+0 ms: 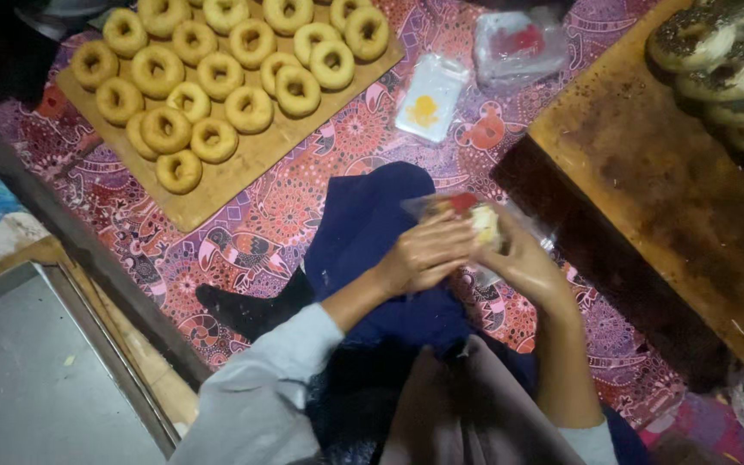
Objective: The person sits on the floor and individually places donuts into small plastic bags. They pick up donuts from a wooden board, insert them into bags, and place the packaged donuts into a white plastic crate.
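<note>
A: Hands?
B: Left hand [428, 254] and right hand [523, 267] pressed together over the lap, both closed around a clear bag [467, 222]. Left fingers wrap over the front, right cups it from the side and below.
A: Bag look?
B: Thin see-through plastic, crinkled, blurry. Pale yellow lump inside, red patch near the top. Can't tell what the lump is.
A: Where exactly?
B: Held above the blue cloth [372, 232] on the knees, off the mat [303, 185].
A: Around it?
B: Patterned red-purple mat underneath. Flat bag with a yellow spot [430, 96] lies ahead, well apart. Another crumpled clear bag with red [518, 43] beyond that. Wooden board [243, 164] far left carries plain ring donuts [208, 77]. Second board [647, 181] on the right, dark-topped donuts [725, 69] stacked at its far corner.
</note>
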